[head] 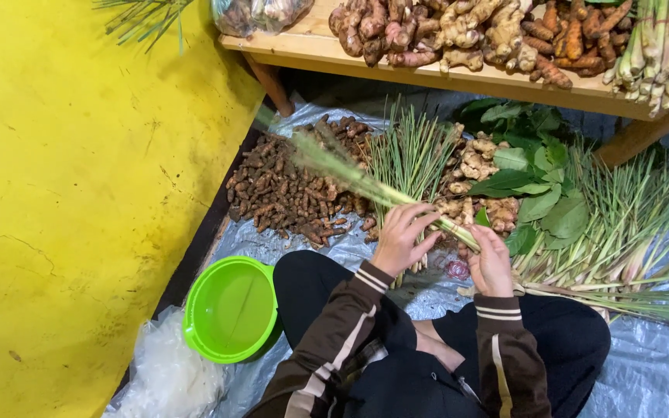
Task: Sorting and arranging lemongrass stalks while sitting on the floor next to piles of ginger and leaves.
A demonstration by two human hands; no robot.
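My left hand (401, 236) grips a long green lemongrass stalk (350, 176) near its pale lower part; the stalk slants up and left, blurred. My right hand (491, 263) closes around the stalk's thick root end. Both hands hover above my lap, over a grey plastic sheet (652, 371). Right behind them lies a bundle of lemongrass (410, 151) and a heap of ginger (482, 166). More lemongrass stalks (629, 248) fan out to the right of my right hand.
A pile of small brown turmeric roots (284, 190) lies left of the bundle. Green leaves (536, 178) sit behind the ginger. A bright green plastic basin (230, 308) stands by my left knee. A wooden bench (427, 73) holds more roots. A yellow wall (71, 193) is at left.
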